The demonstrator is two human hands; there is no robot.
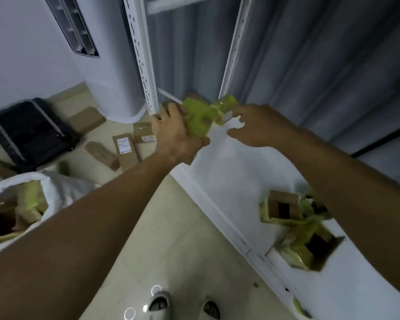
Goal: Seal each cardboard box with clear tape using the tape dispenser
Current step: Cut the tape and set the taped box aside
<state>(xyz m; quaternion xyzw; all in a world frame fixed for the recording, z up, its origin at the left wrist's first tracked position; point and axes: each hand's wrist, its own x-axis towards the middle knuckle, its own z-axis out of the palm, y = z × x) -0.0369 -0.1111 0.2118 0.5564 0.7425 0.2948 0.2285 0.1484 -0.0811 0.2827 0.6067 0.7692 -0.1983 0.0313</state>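
My left hand (176, 135) grips a yellow-green taped parcel (200, 117) held out in front of me above the white shelf (229, 176). A second yellow-green piece (225, 103) sticks out just right of it. My right hand (247, 125) hovers beside it with fingers loosely curled and holds nothing that I can see. An open cardboard box (280, 205) wrapped in yellow-green tape lies on the shelf lower right, with another open box (316, 252) below it. No tape dispenser is plainly visible; the frame is blurred.
Several flat cardboard parcels (125, 148) lie on the tiled floor at left. A black case (32, 132) sits further left. A white sack (21, 204) holds more boxes at the left edge. Perforated white shelf posts (141, 56) rise ahead. My feet (159, 303) show at the bottom.
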